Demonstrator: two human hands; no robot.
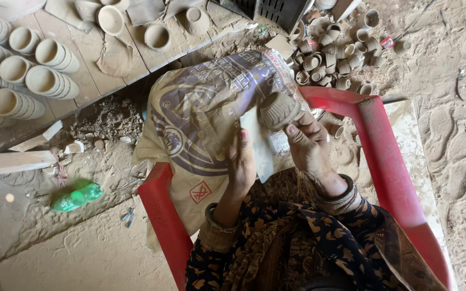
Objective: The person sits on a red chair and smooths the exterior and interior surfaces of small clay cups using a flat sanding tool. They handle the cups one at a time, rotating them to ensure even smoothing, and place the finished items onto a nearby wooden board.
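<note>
Clay cup [278, 110] in rt hand [309, 148] fingertips, lft hand [242, 161] beside.

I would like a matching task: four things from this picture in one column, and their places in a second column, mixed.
1. clay cup
2. pale sheet
3. green bottle
4. stacked cups

a. on the wooden boards, upper left
b. in the right hand
c. lying on the sandy ground
d. in the left hand

Pairs: 1-b, 2-d, 3-c, 4-a

The stacked clay cups [6, 70] run off the left edge; the scattered cups [333, 54] are too small to count.
</note>
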